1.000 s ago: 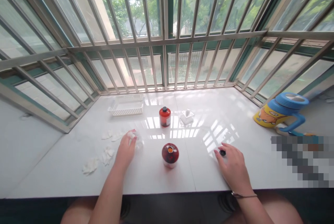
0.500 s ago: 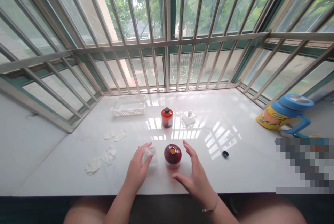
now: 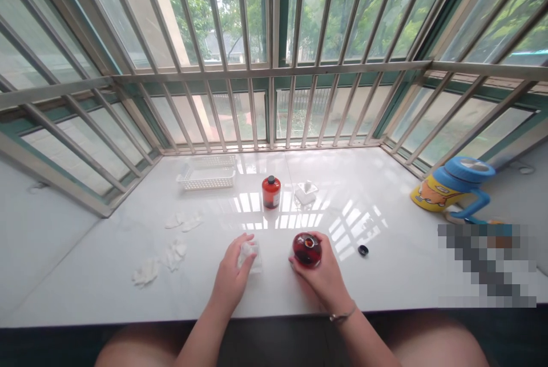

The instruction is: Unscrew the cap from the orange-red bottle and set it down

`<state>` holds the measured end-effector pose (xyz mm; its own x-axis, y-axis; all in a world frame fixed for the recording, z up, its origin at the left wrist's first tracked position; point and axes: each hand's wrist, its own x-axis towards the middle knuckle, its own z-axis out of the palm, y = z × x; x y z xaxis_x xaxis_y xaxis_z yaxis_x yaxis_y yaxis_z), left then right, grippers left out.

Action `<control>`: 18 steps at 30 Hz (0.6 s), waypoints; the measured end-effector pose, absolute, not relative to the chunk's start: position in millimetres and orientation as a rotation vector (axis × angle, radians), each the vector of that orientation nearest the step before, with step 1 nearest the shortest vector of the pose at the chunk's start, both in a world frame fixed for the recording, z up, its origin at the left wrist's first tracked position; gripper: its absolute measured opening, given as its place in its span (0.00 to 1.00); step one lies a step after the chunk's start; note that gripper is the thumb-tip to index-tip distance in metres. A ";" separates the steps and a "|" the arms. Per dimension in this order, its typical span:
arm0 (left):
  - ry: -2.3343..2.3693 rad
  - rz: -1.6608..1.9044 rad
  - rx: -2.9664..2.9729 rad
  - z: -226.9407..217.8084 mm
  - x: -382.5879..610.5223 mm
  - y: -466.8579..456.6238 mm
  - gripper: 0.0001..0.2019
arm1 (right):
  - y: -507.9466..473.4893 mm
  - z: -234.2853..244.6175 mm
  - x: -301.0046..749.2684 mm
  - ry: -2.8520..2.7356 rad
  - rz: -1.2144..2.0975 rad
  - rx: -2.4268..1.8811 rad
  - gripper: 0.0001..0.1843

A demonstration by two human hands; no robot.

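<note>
One round glossy red bottle (image 3: pixel 307 249), right hand (image 3: pixel 325 281)

**Legible text on the counter (image 3: pixel 385 196): none can be read.**
The capped red bottle (image 3: pixel 271 192) carries a pale label band on its lower body, with print too small to make out. The yellow and blue cup (image 3: pixel 428 194) bears a cartoon picture, and no lettering can be told on it. The open red bottle (image 3: pixel 307 249), held in the fingers of the right hand (image 3: pixel 323 278), is seen from above, so its side is hidden. The clear box (image 3: pixel 258 262) under the left hand (image 3: pixel 229 278) shows no readable marking. A mosaic patch (image 3: pixel 483 264) blurs whatever stands at the right edge.
</note>
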<state>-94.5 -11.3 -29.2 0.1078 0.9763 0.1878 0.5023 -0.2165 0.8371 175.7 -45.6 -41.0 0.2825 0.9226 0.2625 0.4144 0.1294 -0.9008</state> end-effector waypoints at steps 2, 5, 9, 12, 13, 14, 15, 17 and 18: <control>1.438 1.007 1.790 -28.0 -92.2 -11.5 0.23 | -47.2 -45.0 188.2 -1.226 0.596 -1.524 0.40; 1.454 0.989 1.788 -26.6 -89.6 -12.0 0.23 | -49.6 -48.2 202.3 -1.169 0.590 -1.603 0.42; 1.463 0.989 1.796 -24.9 -88.6 -12.1 0.23 | -50.5 -49.1 206.9 -1.169 0.584 -1.626 0.44; 1.463 0.982 1.801 -24.5 -89.5 -11.2 0.23 | -48.8 -51.6 203.2 -1.146 0.571 -1.606 0.44; 1.462 0.978 1.802 -24.4 -89.8 -10.9 0.23 | -47.9 -52.8 201.9 -1.137 0.566 -1.599 0.44; 1.460 0.975 1.802 -24.4 -89.8 -10.7 0.24 | -47.1 -54.0 200.8 -1.130 0.564 -1.590 0.44; 1.457 0.975 1.798 -24.2 -89.4 -10.7 0.24 | -46.3 -55.1 200.0 -1.126 0.563 -1.581 0.44; 1.447 0.986 1.784 -23.5 -87.2 -11.0 0.24 | -45.3 -56.8 199.5 -1.128 0.561 -1.562 0.44; 1.443 0.993 1.771 -23.3 -85.6 -11.3 0.24 | -45.0 -57.4 199.6 -1.132 0.562 -1.553 0.44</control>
<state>-85.6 -11.3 -23.3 0.1121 0.9811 0.1580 0.4983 -0.1930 0.8453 199.6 -45.0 -57.4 0.4355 0.8766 0.2047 0.3670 0.0348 -0.9296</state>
